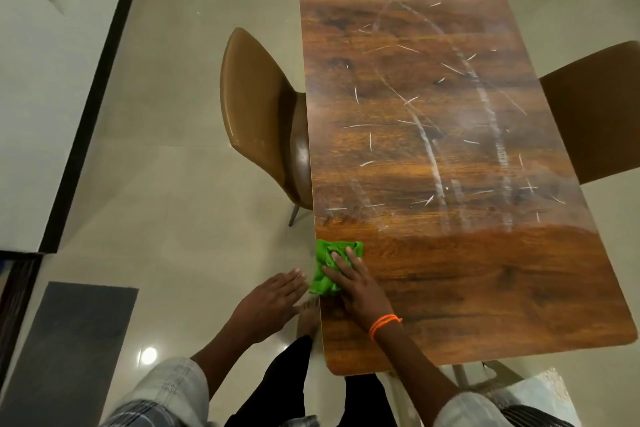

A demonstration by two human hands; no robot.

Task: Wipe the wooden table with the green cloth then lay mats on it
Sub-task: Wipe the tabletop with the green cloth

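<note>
The wooden table [450, 149] stretches away from me, its far part covered with white streaks and thin pale bits, its near strip darker and free of streaks. The crumpled green cloth [327, 255] lies at the table's left edge, partly hanging over it. My right hand [356, 284] presses flat on the cloth with straight fingers; an orange band circles its wrist. My left hand [273, 298] hovers open, fingers straight, just off the left edge beside the cloth, above the floor. No mats are in view.
A brown chair [256, 114] is tucked in at the table's left side, another brown chair [595, 111] at the right. A grey floor mat [69, 354] lies on the tiled floor at lower left. A white counter [41, 114] with a dark edge runs along the left.
</note>
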